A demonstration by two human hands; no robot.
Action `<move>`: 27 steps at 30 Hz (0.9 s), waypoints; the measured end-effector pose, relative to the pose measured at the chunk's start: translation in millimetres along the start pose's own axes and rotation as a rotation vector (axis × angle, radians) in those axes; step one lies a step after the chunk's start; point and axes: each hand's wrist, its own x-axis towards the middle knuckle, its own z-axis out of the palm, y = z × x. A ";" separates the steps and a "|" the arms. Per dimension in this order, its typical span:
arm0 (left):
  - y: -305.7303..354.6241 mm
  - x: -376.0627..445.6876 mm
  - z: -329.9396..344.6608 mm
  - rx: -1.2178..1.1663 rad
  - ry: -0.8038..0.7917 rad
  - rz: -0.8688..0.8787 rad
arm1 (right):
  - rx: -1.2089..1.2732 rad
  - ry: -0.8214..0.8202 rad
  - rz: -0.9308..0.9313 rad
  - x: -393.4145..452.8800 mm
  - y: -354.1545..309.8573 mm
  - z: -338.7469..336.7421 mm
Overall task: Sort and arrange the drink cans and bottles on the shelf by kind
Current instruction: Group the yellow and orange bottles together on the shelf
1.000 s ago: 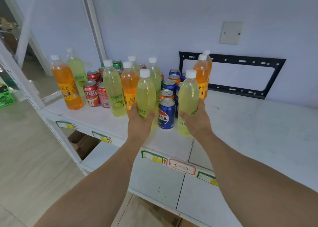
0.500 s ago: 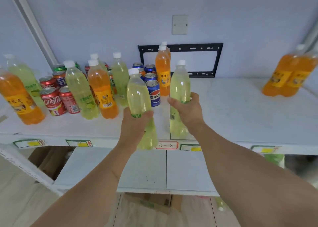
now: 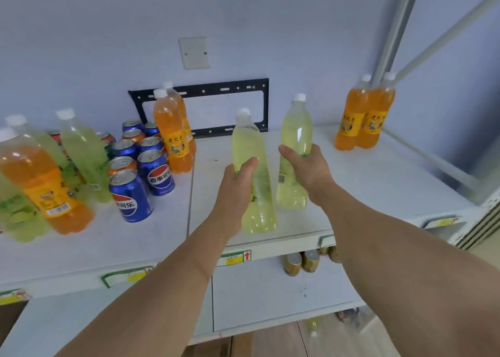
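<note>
Yellow-green bottles, one gripped in your left hand (image 3: 238,183) and one in your right hand (image 3: 308,167): stand both upright together on the shelf (image 3: 378,183), away from the orange bottles (image 3: 362,118).

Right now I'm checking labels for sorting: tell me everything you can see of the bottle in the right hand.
The pale yellow-green bottle is clear plastic with a white screw cap, filled almost to the neck. A barcode shows on its thin label at mid-height. The right hand grips it around the middle. It stands roughly upright over the white shelf, close beside the left hand's bottle; contact with the shelf is unclear.
</note>
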 end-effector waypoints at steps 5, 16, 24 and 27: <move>-1.3 56.2 77.6 0.017 -0.002 0.006 | -0.045 -0.012 -0.007 84.7 11.8 -48.6; 2.6 160.5 151.8 0.062 0.094 0.043 | -0.037 0.004 -0.055 217.8 34.1 -74.1; -4.4 208.9 163.7 0.111 0.068 0.087 | 0.047 -0.019 -0.045 248.8 47.3 -73.4; -6.1 214.9 166.5 0.116 0.076 0.116 | 0.056 -0.026 -0.058 250.1 51.7 -73.8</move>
